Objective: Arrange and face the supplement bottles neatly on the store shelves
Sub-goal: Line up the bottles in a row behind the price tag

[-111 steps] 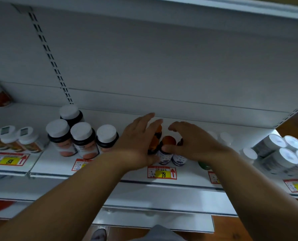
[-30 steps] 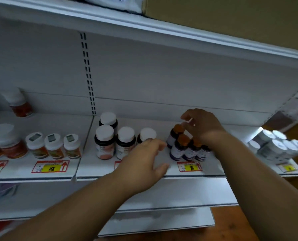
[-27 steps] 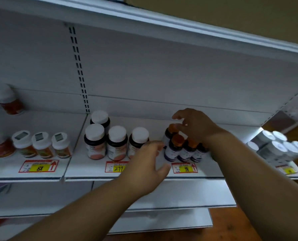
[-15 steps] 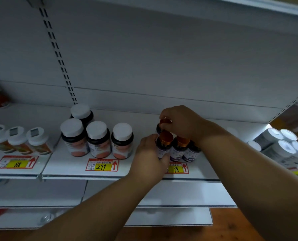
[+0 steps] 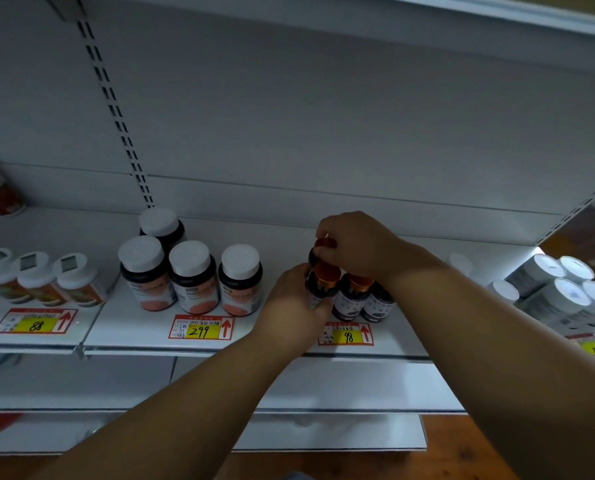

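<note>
Your left hand (image 5: 298, 306) gripped the front orange-capped bottle (image 5: 322, 284) near the shelf (image 5: 133, 327) front edge, above the 98 price tag (image 5: 346, 335), likely to face its label. Your right hand (image 5: 358, 247) pinched the rear bottle's cap (image 5: 325, 242), steadying the row.

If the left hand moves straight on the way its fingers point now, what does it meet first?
The left hand already grips the front orange-capped bottle; next in line is probably the neighbouring orange-capped bottle, though depth is unclear.
</note>
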`<act>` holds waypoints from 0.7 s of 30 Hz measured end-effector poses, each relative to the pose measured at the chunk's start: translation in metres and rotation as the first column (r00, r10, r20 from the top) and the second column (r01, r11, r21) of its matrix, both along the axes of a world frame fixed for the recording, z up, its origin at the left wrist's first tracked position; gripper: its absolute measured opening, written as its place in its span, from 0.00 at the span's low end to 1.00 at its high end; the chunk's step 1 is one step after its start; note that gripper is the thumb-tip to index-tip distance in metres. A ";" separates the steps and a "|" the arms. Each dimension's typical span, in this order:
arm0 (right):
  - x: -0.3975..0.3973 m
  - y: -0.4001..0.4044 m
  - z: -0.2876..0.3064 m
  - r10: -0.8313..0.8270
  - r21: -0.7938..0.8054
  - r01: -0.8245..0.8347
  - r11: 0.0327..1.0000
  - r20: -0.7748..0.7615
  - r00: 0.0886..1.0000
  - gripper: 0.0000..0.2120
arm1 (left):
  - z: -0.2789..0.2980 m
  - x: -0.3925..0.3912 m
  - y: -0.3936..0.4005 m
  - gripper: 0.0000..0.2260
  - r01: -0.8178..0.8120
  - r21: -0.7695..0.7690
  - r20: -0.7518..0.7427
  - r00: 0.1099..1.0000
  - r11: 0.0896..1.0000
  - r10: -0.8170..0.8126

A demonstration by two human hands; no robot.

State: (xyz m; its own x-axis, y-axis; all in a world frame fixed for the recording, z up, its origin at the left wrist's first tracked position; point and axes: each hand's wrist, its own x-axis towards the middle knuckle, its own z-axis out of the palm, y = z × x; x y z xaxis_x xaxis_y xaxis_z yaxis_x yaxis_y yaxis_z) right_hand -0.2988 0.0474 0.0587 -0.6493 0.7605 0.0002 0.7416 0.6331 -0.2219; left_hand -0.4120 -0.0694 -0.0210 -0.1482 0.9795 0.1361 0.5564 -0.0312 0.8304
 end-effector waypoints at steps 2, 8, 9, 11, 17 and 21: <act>0.000 0.001 0.000 -0.011 -0.007 0.011 1.000 -0.009 1.000 0.09 | 0.000 -0.001 0.001 0.19 0.017 -0.006 -0.007 1.000 1.000 -0.017; 0.002 -0.001 0.002 -0.040 -0.041 0.040 0.998 0.019 0.999 0.13 | 0.007 -0.002 -0.005 0.22 0.013 0.003 -0.010 1.000 1.000 -0.013; 0.003 -0.003 0.005 -0.051 -0.035 0.052 0.998 0.019 0.999 0.15 | 0.010 -0.002 -0.009 0.23 0.009 0.009 -0.016 1.000 1.000 -0.009; 0.003 -0.008 0.013 -0.066 -0.010 0.066 0.998 -0.017 0.998 0.17 | 0.019 -0.005 -0.018 0.23 0.011 0.061 -0.030 0.999 0.998 -0.010; -0.045 -0.046 0.051 0.071 0.053 -0.060 0.997 -0.253 0.965 0.14 | 0.058 -0.053 -0.065 0.22 -0.051 0.120 -0.013 0.999 0.991 0.053; -0.124 -0.079 0.074 0.187 0.051 -0.181 0.982 -0.340 0.921 0.12 | 0.076 -0.129 -0.096 0.16 -0.216 0.191 -0.008 0.975 0.958 0.222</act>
